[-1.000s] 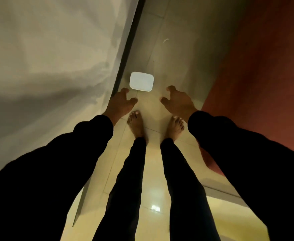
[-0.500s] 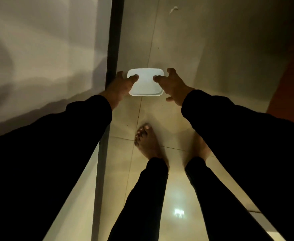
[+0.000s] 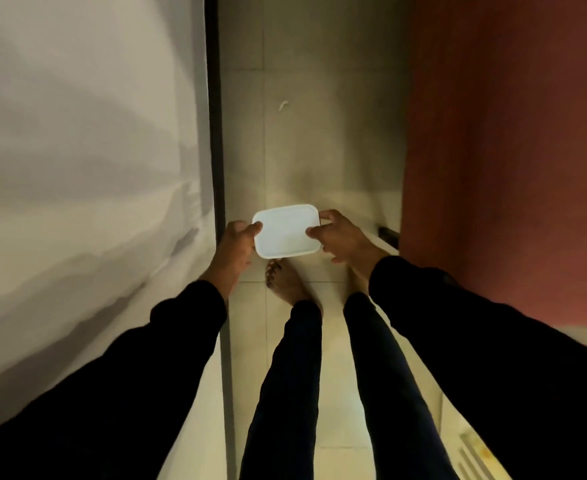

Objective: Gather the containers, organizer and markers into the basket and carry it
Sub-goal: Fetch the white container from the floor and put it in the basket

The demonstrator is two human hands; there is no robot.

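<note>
White container (image 3: pixel 286 231) is being gripped at both short ends, left hand (image 3: pixel 237 244) and right hand (image 3: pixel 341 238) pinching it above the tiled floor (image 3: pixel 320 150) and bare feet (image 3: pixel 285 280).

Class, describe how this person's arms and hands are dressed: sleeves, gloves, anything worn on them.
Both arms wear long, plain black sleeves reaching the wrists. The left hand and right hand are bare, without gloves; no rings, watch or markings are visible in this dim light.
</note>
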